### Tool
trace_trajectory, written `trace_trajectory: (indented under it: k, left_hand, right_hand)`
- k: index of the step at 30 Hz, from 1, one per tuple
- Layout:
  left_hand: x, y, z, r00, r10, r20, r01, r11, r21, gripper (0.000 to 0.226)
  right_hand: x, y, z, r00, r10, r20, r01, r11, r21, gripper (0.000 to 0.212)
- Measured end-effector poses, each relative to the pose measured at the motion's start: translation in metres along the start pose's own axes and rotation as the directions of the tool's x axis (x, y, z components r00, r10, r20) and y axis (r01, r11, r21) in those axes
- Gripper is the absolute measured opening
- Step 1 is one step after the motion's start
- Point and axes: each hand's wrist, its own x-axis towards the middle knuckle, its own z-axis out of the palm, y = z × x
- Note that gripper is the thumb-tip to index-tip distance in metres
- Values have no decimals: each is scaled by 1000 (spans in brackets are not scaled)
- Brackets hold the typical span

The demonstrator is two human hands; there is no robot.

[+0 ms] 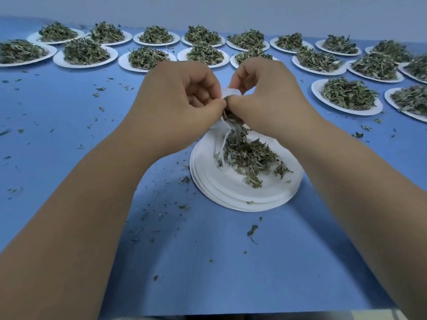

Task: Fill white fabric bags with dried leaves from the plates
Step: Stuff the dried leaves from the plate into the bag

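White bag (231, 92), pinched by left hand (182, 100) and right hand (265, 95), seems part filled; leaves (249, 155) lie on the near plate (231, 197), and many heaped plates (315, 91) wait.

blue table (69, 125), leaf-heaped plates (147, 57), scattered crumbs (147, 213)

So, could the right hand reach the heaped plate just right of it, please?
Probably yes: only open table lies between the right hand and that plate, though it would first have to release the white bag it pinches.
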Motion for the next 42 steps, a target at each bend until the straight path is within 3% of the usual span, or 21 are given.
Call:
trace_trajectory:
  k: [3,5,8,13,16,19,22,26,30,33,34,39,42]
  left_hand:
    - [2,-1,1,996,-18,-83,21,999,42,8]
    - [3,0,0,994,-36,-107,37,999,6,4]
    - [4,1,-2,999,-33,-37,29,994,-102,4]
    - [0,3,-4,996,33,86,-13,976,-219,5]
    - [0,4,-4,992,57,113,-24,962,-270,6]
    - [0,4,-5,992,56,110,-28,969,-244,4]
    - [2,1,-7,999,25,23,-21,988,-153,4]
    - [5,-6,-4,994,-12,-106,14,1000,16,7]
    - [4,-10,-1,990,9,-137,11,990,141,11]
    - [1,-9,7,998,11,-69,6,973,231,14]
    - [1,-9,10,999,13,-49,1,964,267,14]
    - [3,-7,12,998,49,-49,-30,943,330,17]
    - [4,-7,13,1000,-2,1,2,967,253,23]
  right_hand:
    - [-2,-3,-10,990,64,124,-87,977,194,12]
    - [-3,-2,-18,975,64,214,-110,970,215,22]
    - [-4,3,-22,967,11,254,-56,984,168,29]
    - [-2,1,-6,976,-64,210,42,993,109,22]
    - [2,-5,2,990,-59,124,69,994,-78,10]
    - [7,-10,4,998,-28,65,43,971,-237,12]
    - [5,-10,6,996,-38,85,47,994,-101,15]
    - [-3,0,-7,971,-36,237,26,999,44,23]
    - [-2,16,-34,980,-10,199,-1,998,55,18]
    - [-2,29,-50,981,40,191,-25,996,-80,10]
    - [-4,32,-53,971,48,234,-14,990,-144,11]
    - [-26,28,-48,866,-55,497,229,927,-297,68]
    - [-44,30,-30,821,-208,532,423,847,-322,70]
